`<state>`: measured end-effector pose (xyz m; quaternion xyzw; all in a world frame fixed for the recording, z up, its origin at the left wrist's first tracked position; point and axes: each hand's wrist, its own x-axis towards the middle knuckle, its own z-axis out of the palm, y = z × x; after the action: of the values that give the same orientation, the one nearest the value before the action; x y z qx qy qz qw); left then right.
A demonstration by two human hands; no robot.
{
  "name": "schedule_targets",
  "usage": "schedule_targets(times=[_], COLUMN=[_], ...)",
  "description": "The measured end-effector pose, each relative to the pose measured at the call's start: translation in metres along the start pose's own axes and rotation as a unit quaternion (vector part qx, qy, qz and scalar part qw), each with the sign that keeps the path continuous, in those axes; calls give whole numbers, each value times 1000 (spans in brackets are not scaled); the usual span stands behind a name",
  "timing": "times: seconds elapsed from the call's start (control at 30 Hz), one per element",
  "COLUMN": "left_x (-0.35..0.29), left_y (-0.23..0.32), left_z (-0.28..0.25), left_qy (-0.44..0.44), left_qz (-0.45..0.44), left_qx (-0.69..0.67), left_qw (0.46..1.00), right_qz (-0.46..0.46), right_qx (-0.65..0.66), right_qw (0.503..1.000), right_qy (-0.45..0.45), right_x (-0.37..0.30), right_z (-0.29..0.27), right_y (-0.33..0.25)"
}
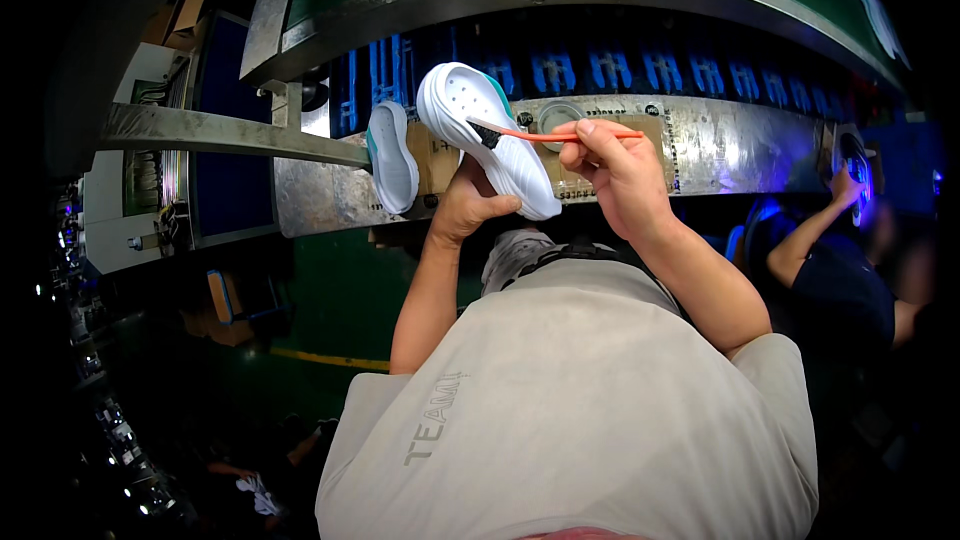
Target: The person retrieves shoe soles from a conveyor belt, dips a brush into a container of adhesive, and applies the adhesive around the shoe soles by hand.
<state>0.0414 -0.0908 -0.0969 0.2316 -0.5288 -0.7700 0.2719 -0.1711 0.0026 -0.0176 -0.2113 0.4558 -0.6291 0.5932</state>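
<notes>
My left hand grips a white clog-style shoe from below, holding it tilted with its sole side up. My right hand pinches a thin orange-handled brush, and its dark bristle tip rests on the shoe's white surface. A second white shoe with a teal inner edge sits on a metal ledge just left of the held one.
A metal conveyor frame with blue-lit racks runs across behind the shoes. A steel beam reaches in from the left. A small round tin sits on the ledge. Another person in dark clothing works at the right.
</notes>
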Motion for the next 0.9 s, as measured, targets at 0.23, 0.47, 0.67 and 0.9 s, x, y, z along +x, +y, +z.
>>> schedule_targets(times=[0.23,0.47,0.67,0.9], left_x=[-24,-37,-46,-40], left_y=[11,31,31,44], left_z=[1,-24,-26,-29], left_qy=[-6,-207,-188,-230], left_qz=[-26,-193,-304,-254], left_qx=[-164,-482,-556,-575], left_qw=[986,829,750,743], right_qz=[-121,-298,-264,-235], right_qx=[-156,-545,-555,-581], right_qw=[980,688,679,724], right_qy=[-18,-376,-402,-288], right_x=[15,33,62,68], right_z=[-24,-11,-15,-50], right_y=[-28,-91,-110,-105])
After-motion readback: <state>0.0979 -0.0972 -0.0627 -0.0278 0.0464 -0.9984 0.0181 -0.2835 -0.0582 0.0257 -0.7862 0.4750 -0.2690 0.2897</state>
